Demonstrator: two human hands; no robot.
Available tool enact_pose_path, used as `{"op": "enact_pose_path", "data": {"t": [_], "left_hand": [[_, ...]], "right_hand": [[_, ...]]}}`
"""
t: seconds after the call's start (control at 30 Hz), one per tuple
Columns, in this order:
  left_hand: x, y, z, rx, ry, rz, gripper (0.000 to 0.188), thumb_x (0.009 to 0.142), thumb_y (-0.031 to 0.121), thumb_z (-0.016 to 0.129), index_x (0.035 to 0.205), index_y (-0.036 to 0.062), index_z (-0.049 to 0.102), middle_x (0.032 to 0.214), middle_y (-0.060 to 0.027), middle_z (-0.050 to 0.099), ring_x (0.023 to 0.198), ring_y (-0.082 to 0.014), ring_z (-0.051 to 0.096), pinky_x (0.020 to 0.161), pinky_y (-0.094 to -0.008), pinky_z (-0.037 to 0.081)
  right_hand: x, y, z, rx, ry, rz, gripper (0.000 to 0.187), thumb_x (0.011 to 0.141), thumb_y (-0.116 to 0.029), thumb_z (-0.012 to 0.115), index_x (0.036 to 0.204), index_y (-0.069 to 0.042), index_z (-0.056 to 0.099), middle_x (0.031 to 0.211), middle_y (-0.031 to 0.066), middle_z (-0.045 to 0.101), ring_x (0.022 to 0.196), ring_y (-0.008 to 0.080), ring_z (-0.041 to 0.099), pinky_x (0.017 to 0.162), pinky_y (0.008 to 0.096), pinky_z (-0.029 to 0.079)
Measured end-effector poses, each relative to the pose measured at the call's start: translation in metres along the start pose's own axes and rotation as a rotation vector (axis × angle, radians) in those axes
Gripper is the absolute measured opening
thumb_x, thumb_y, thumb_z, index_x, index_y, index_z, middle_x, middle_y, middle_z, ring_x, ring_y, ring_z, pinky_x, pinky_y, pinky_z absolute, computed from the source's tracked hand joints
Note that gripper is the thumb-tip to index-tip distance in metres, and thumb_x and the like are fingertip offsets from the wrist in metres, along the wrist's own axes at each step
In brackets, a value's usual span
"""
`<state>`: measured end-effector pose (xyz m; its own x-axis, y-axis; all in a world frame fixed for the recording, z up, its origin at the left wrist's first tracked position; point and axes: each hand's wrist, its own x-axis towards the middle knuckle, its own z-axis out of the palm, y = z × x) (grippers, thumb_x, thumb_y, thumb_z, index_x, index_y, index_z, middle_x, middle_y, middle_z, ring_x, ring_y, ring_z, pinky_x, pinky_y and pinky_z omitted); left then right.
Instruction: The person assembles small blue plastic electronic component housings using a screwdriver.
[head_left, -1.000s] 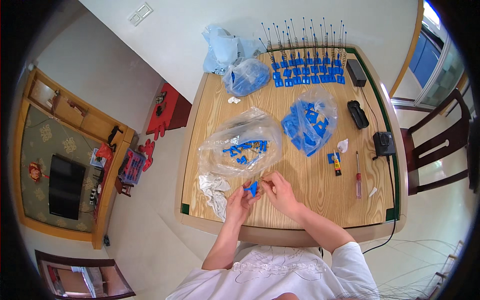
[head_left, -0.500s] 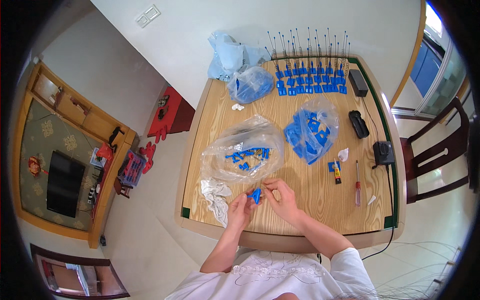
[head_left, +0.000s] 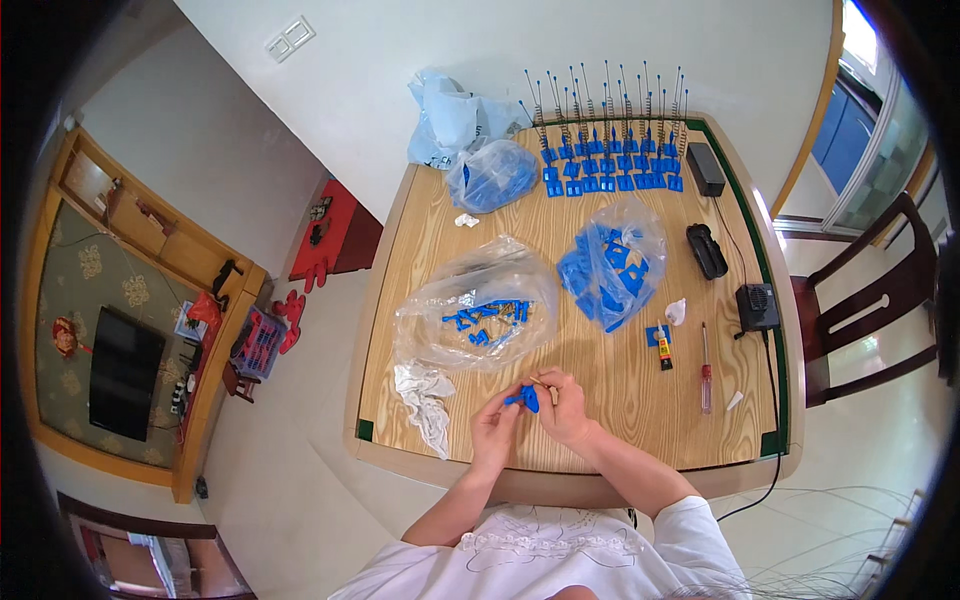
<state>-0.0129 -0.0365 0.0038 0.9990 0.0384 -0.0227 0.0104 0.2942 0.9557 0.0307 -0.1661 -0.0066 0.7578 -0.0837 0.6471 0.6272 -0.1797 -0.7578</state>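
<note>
Near the front edge of the table, a small blue plastic part [head_left: 531, 398] sits between my two hands. My left hand [head_left: 492, 424] pinches its left side with fingers closed. Fingers curled, my right hand [head_left: 566, 410] grips the right side, and a thin brass-coloured piece [head_left: 537, 381] shows at its fingertips. Just beyond the hands lies an open clear bag [head_left: 420, 318] holding small blue and brass-coloured pieces. A crumpled white cloth [head_left: 423, 402] is left of my left hand. How the brass-coloured piece meets the blue part is too small to tell.
Another clear bag [head_left: 612, 275] holds flat blue parts. Blue bases with upright springs [head_left: 612, 165] stand in rows at the back. On the right are a glue tube [head_left: 664, 350], a screwdriver [head_left: 706, 385], a black case [head_left: 707, 251] and a corded black device [head_left: 757, 307].
The blue part has turned between my hands. My right hand has come in closer around it, with its fingers more curled. The whole view has shifted slightly.
</note>
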Motion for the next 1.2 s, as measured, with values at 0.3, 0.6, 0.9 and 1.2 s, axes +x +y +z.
{"op": "enact_pose_path", "data": {"t": [0.3, 0.6, 0.9, 1.2], "left_hand": [[0.001, 0.004, -0.003, 0.184, 0.048, 0.026, 0.028, 0.089, -0.004, 0.058, 0.116, -0.0054, 0.059, 0.108, -0.0114, 0.065, 0.096, -0.0149, 0.063, 0.086, -0.0288, 0.052], [0.002, 0.006, -0.009, 0.131, 0.071, -0.014, 0.021, 0.09, 0.0, 0.057, 0.11, -0.0042, 0.06, 0.098, -0.0106, 0.067, 0.087, -0.0167, 0.066, 0.076, -0.031, 0.058], [0.003, 0.0, -0.017, -0.057, 0.082, -0.16, 0.019, 0.091, 0.002, 0.056, 0.109, -0.0023, 0.061, 0.096, -0.0104, 0.066, 0.083, -0.0172, 0.066, 0.072, -0.0333, 0.059], [0.003, -0.003, -0.015, -0.155, 0.158, -0.253, 0.022, 0.092, 0.004, 0.056, 0.112, -0.0033, 0.059, 0.095, -0.011, 0.065, 0.079, -0.0178, 0.067, 0.068, -0.0311, 0.059]], "right_hand": [[0.003, -0.001, -0.002, 0.049, -0.065, -0.007, 0.02, 0.084, 0.005, 0.058, 0.1, -0.001, 0.047, 0.092, 0.0193, 0.063, 0.076, 0.0329, 0.064, 0.063, 0.0374, 0.052], [0.007, 0.001, -0.004, -0.05, -0.229, -0.054, 0.019, 0.084, -0.006, 0.062, 0.098, -0.004, 0.05, 0.09, 0.0139, 0.06, 0.073, 0.0332, 0.063, 0.058, 0.0392, 0.051], [0.009, -0.003, -0.006, -0.177, -0.412, -0.024, 0.015, 0.087, -0.015, 0.06, 0.097, -0.007, 0.051, 0.086, 0.0115, 0.057, 0.07, 0.0326, 0.063, 0.058, 0.0415, 0.051], [0.01, 0.0, -0.006, -0.255, -0.567, 0.045, 0.027, 0.079, -0.013, 0.062, 0.101, -0.006, 0.047, 0.092, 0.0123, 0.053, 0.075, 0.0336, 0.063, 0.059, 0.0417, 0.052]]}}
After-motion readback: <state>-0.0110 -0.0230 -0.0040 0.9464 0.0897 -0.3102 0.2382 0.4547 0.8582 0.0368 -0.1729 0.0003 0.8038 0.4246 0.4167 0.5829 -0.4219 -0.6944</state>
